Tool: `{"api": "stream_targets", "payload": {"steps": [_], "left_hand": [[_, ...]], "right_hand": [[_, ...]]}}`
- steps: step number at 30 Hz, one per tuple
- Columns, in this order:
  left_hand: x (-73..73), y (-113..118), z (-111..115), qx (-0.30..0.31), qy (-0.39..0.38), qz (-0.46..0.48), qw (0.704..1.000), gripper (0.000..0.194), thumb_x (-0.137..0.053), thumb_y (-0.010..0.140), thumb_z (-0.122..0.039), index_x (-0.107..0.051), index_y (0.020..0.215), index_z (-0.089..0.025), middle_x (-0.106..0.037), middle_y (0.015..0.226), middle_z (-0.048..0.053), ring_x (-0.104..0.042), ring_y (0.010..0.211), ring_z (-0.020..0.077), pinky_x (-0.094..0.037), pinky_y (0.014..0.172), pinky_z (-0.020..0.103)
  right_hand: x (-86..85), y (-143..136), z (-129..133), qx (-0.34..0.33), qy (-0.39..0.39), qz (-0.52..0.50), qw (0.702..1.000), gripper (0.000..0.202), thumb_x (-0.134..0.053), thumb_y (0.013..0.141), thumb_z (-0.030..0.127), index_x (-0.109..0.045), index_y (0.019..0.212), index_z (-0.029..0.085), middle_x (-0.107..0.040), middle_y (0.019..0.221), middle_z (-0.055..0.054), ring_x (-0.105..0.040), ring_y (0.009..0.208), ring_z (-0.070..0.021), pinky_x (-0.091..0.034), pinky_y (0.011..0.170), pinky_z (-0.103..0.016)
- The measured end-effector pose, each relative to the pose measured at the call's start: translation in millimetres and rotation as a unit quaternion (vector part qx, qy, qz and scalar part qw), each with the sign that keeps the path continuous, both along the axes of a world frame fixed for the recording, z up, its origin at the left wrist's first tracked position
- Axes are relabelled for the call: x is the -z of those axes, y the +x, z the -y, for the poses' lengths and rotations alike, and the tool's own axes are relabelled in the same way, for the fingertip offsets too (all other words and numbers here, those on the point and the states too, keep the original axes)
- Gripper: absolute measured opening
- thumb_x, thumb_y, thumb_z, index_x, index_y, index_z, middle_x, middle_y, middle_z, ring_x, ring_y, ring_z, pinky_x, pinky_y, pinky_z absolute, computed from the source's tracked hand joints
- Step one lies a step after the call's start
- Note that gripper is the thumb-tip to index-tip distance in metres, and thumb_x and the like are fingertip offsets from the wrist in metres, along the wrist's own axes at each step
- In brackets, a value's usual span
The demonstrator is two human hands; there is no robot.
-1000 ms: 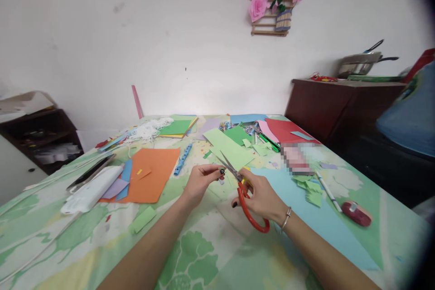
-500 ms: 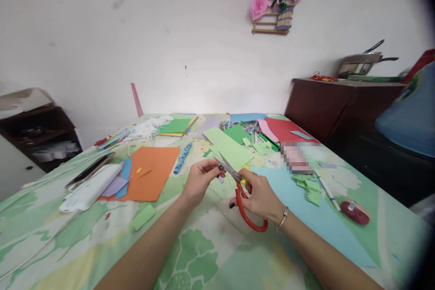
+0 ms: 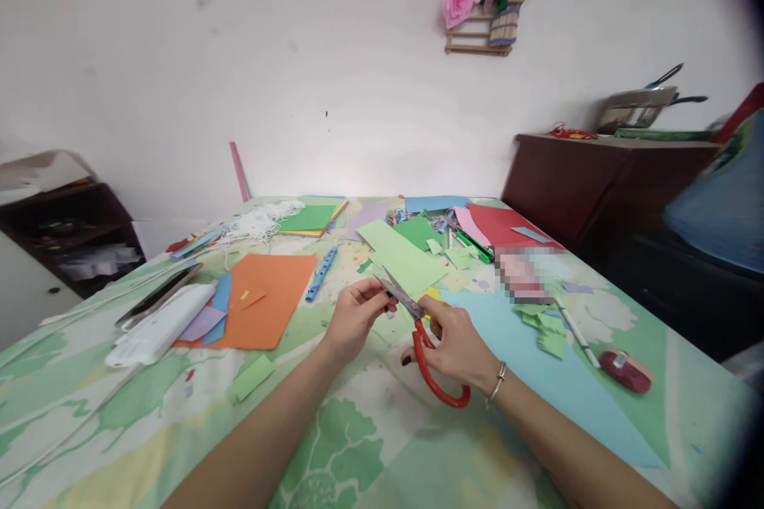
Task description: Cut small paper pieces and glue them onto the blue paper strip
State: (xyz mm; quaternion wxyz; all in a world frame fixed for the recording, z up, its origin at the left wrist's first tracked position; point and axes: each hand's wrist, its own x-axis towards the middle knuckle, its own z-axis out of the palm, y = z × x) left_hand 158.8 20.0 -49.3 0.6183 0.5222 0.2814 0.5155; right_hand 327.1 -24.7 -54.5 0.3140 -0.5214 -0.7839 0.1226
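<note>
Red-handled scissors (image 3: pixel 425 342) are in my right hand (image 3: pixel 454 340), their blades parted and pointing up and left. My left hand (image 3: pixel 356 314) is closed in a pinch right by the blade tips; whatever sits between its fingers is too small or hidden to make out. Just beyond the blades lies a light green paper strip (image 3: pixel 397 250). Under and to the right of my right hand spreads a light blue sheet (image 3: pixel 537 366). A scrap of yellow paper (image 3: pixel 433 302) shows behind my right fingers.
Orange paper (image 3: pixel 271 294), a blue patterned stick (image 3: pixel 322 273) and a white power strip (image 3: pixel 164 326) lie on the left. To the right are green paper scraps (image 3: pixel 549 334), a white pen (image 3: pixel 577 332) and a dark red mouse (image 3: pixel 625 371). A dark cabinet (image 3: pixel 567 183) borders the table.
Both hands and the scissors hold nearly the same position. The view has tilted slightly, shifting the background a little.
</note>
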Motion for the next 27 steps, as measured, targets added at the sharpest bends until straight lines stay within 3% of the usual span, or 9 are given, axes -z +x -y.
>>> {"api": "stream_targets", "payload": {"steps": [8, 18, 27], "left_hand": [[-1.1, 0, 0, -0.010, -0.005, -0.006, 1.000, 0.011, -0.064, 0.067, -0.022, -0.064, 0.073, -0.013, -0.059, 0.063, 0.002, -0.052, 0.061, 0.0111, -0.043, 0.063, 0.025], [-5.0, -4, -1, -0.012, 0.018, -0.044, 0.999, 0.007, -0.061, 0.068, -0.019, -0.065, 0.071, -0.013, -0.059, 0.063, 0.002, -0.052, 0.059, 0.0112, -0.043, 0.061, 0.025], [-9.8, -14, -6, -0.012, 0.046, -0.107, 0.993, 0.008, -0.061, 0.067, -0.016, -0.068, 0.070, -0.014, -0.062, 0.059, 0.002, -0.055, 0.058, 0.0127, -0.043, 0.059, 0.025]], "right_hand": [[-0.1, -1, -1, 0.002, -0.001, 0.006, 1.000, 0.025, -0.061, 0.062, 0.032, -0.044, 0.077, 0.021, -0.043, 0.056, 0.007, -0.033, 0.048, -0.0092, -0.024, 0.049, -0.020], [-4.0, 1, 1, -0.017, -0.032, -0.019, 0.999, 0.018, -0.057, 0.068, 0.030, -0.045, 0.078, 0.022, -0.037, 0.053, 0.008, -0.020, 0.047, -0.0086, -0.020, 0.046, -0.020], [-7.3, 2, 3, -0.023, -0.019, -0.002, 1.000, 0.017, -0.058, 0.070, 0.031, -0.051, 0.081, 0.021, -0.038, 0.053, 0.007, -0.028, 0.047, -0.0091, -0.023, 0.049, -0.020]]}}
